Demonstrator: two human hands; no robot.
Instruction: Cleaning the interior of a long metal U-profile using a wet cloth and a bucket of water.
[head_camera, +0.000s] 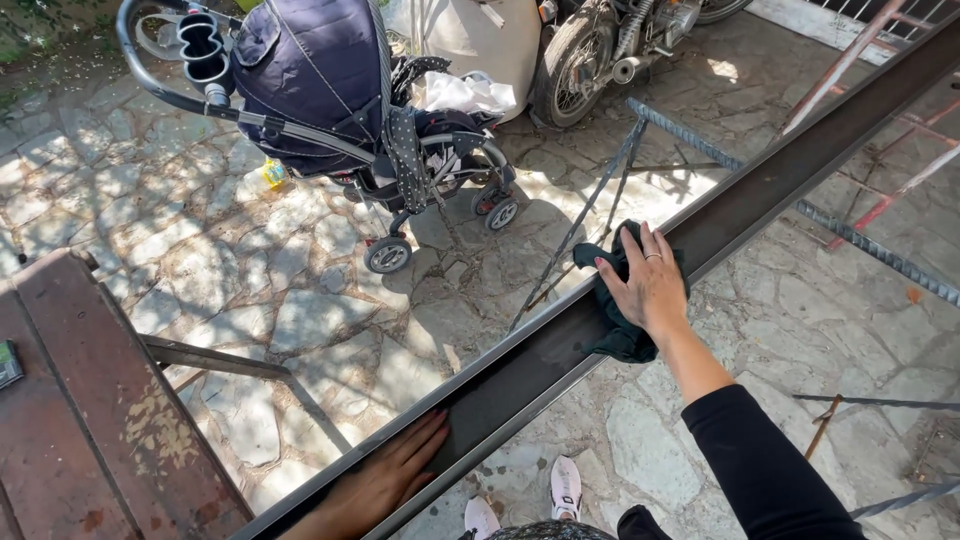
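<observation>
Head view: left hand (385, 482) lies flat, fingers spread, on the near end of the long dark steel beam (760, 190); right hand (650, 285) presses a dark cloth (620, 335) onto it, fingers spread, nothing gripped. Cloth looks soft and light, bunchable anywhere; beam stiff, heavy. Farther off, a small yellow package (274, 173) lies on paving beside the navy stroller (330, 90).

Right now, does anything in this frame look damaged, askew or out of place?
Mostly wear. The red-brown bench at the left has flaking, patchy paint. A yellow item lies loose on the paving beside the stroller. The dark beam itself looks straight; the right hand presses a dark cloth on it, the left hand lies flat.
</observation>
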